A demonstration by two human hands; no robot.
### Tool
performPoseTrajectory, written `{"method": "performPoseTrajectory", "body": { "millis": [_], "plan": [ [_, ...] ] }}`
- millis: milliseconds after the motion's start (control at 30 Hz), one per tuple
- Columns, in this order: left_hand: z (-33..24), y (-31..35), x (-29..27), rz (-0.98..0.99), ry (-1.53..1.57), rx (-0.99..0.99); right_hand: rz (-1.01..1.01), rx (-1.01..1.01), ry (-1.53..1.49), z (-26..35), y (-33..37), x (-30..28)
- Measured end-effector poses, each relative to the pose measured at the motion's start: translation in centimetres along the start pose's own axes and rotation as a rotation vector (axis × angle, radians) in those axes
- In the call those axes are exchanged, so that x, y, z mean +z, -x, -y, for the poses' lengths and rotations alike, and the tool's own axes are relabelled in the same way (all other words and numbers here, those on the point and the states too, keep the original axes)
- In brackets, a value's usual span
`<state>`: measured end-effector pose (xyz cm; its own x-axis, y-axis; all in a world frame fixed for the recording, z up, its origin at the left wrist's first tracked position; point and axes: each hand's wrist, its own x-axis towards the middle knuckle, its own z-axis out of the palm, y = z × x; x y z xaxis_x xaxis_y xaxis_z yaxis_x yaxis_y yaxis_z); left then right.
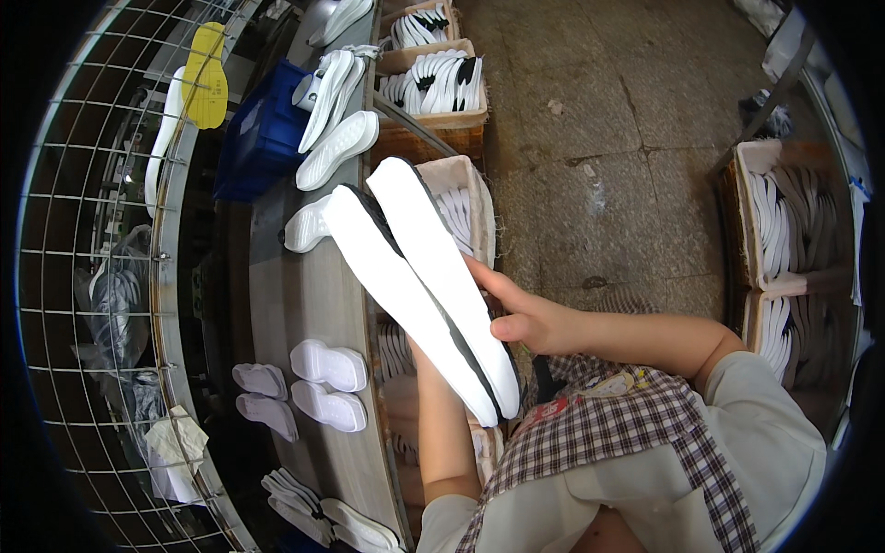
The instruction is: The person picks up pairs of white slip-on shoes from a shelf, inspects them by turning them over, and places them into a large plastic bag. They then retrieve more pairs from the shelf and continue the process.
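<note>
Two long white shoe soles are held side by side in front of me: a left sole [396, 286] and a right sole [442, 267]. Both tilt away to the upper left and have dark edging between them. My right hand [530, 313] is closed at the outer edge of the right sole, thumb on the near side and fingers partly behind. My left forearm [447, 424] runs up beneath the left sole, which rests on my left hand; that hand's fingers are hidden. The soles' bright faces are overexposed.
On the grey bench [313, 304] lie several pale soles, including a pair [327, 385] and another sole [338, 150]. A blue crate [263, 129] and wire mesh [64, 249] stand left. Boxes of soles [442, 120] line the bench; more boxes [770, 267] stand right.
</note>
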<state>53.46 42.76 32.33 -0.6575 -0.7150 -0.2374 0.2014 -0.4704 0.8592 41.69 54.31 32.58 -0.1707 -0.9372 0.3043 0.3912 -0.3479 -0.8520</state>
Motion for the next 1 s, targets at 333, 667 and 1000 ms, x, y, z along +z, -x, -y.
{"method": "performPoseTrajectory", "body": {
  "millis": [333,667,1000],
  "plan": [
    [-0.1,0.3,0.5,-0.058,-0.113,0.007,-0.089,0.499,-0.512,0.3,-0.6,-0.4],
    [2.6,0.6,0.4,-0.141,0.008,-0.343,-0.321,0.972,-0.93,-0.8,-0.1,-2.4],
    [2.6,1.3,0.5,-0.129,-0.001,-0.359,-0.335,0.952,-0.784,-0.3,0.0,-2.2]
  ]
}}
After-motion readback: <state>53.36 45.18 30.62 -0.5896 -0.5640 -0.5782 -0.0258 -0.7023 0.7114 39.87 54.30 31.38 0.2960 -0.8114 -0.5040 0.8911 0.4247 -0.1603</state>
